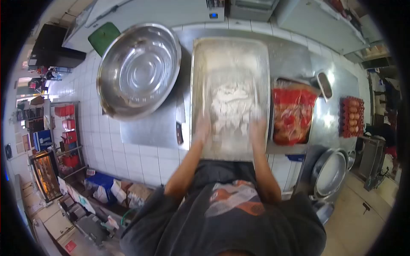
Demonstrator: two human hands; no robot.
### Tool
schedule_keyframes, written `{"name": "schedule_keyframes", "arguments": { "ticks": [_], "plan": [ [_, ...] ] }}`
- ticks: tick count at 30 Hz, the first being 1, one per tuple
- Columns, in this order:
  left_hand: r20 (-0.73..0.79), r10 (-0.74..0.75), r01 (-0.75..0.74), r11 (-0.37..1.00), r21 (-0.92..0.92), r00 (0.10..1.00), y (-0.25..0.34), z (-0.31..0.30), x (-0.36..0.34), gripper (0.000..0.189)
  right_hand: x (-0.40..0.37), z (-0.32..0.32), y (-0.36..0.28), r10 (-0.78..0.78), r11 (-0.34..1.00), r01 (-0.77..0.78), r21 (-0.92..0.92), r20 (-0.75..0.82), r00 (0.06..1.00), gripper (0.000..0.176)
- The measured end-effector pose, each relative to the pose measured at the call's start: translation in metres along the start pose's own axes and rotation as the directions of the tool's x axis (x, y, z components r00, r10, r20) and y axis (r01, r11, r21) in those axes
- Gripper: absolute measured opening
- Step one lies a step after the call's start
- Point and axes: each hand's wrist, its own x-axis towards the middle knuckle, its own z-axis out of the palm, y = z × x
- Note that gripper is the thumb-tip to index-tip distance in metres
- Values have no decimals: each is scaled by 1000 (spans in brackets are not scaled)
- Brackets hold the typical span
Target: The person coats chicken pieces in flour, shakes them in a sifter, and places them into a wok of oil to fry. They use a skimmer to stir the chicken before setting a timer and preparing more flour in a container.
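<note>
A long metal tray [229,44] dusted with white powder reaches from the counter toward my body. Within it, a heap of pale, floury pieces [232,102] lies inside a faint, blurred rectangular outline. My left hand [203,128] is at the near left side of that outline, my right hand [257,130] at the near right side. Both hands are over the tray, whitened and smeared by motion, so I cannot tell how their fingers are set. Beside the tray on the left is a knife with a dark handle [179,133].
A big steel bowl [143,72] stands left of the tray. To the right are a pan with red plastic-wrapped food [292,113], a small metal container [324,85] and a red tray of eggs [352,115]. Several metal pans [331,173] sit lower right.
</note>
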Motion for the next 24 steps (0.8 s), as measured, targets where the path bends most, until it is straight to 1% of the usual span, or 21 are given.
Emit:
{"name": "schedule_keyframes", "arguments": {
  "ticks": [1,2,3,5,6,7,8,9,11,12,13,14,15,16,17,18,19,21,22,23,24],
  "plan": [
    [45,-103,104,994,-20,994,1,-3,-21,48,-16,-4,11,50,995,-48,-87,28,998,36],
    [21,-129,129,992,16,991,-15,2,-47,49,-32,-8,22,101,980,-89,-176,56,993,37],
    [-22,-91,92,995,39,996,-25,10,-50,51,-46,-10,24,-62,998,60,-29,-56,997,33],
    [-108,37,-20,989,149,993,-38,16,-29,54,-46,3,22,-326,889,405,211,-328,887,28],
    [-142,101,-65,969,238,985,-47,17,-23,55,-39,6,39,-418,870,482,106,-363,833,28],
    [-31,-136,135,991,-19,990,-49,16,-12,56,-28,9,49,-323,946,322,-32,-171,931,30],
    [133,-346,369,897,-243,929,-52,12,1,57,-14,12,56,-165,965,165,-202,15,986,32],
    [114,-217,236,954,-186,969,-49,10,1,58,-9,11,58,40,919,31,-393,172,984,34],
    [71,52,-47,997,-59,996,-40,5,-2,60,17,8,38,-23,967,52,-251,116,993,35],
    [5,89,-89,995,54,996,-59,18,-2,60,-10,5,33,-199,977,204,67,-78,977,34],
    [17,20,-21,998,58,1000,-47,16,-13,60,-37,2,36,-270,870,359,339,-281,921,34],
    [28,-49,48,997,65,998,-34,13,-26,59,-33,0,36,-358,925,379,2,-322,876,36],
    [39,-118,115,991,73,992,-20,11,-38,59,-25,1,40,-226,973,213,-86,-185,956,39],
    [83,-147,134,981,138,986,-14,6,-38,59,-14,2,41,-69,979,55,-196,-64,996,42],
    [59,-20,13,991,130,998,-45,12,-19,58,-1,0,38,79,949,-68,-309,24,997,46],
    [34,106,-110,986,129,994,-75,18,-1,57,-16,8,60,-278,960,268,-75,-235,931,36],
    [53,256,-261,954,145,965,-39,7,-30,61,-14,1,40,-277,955,294,46,-226,934,37],
    [-51,-84,91,984,155,995,-26,14,-48,53,-51,-21,10,-219,931,249,265,-138,966,38],
    [-24,-121,124,977,174,992,-48,18,-79,55,-39,-8,51,-153,986,153,-68,3,988,37],
    [-1,-131,129,973,189,991,-63,18,-92,58,-28,6,91,-83,903,136,-408,143,986,36],
    [-2,-71,70,979,194,997,-66,18,-59,60,-38,12,114,-310,892,267,-365,-65,948,31]
  ]
}}
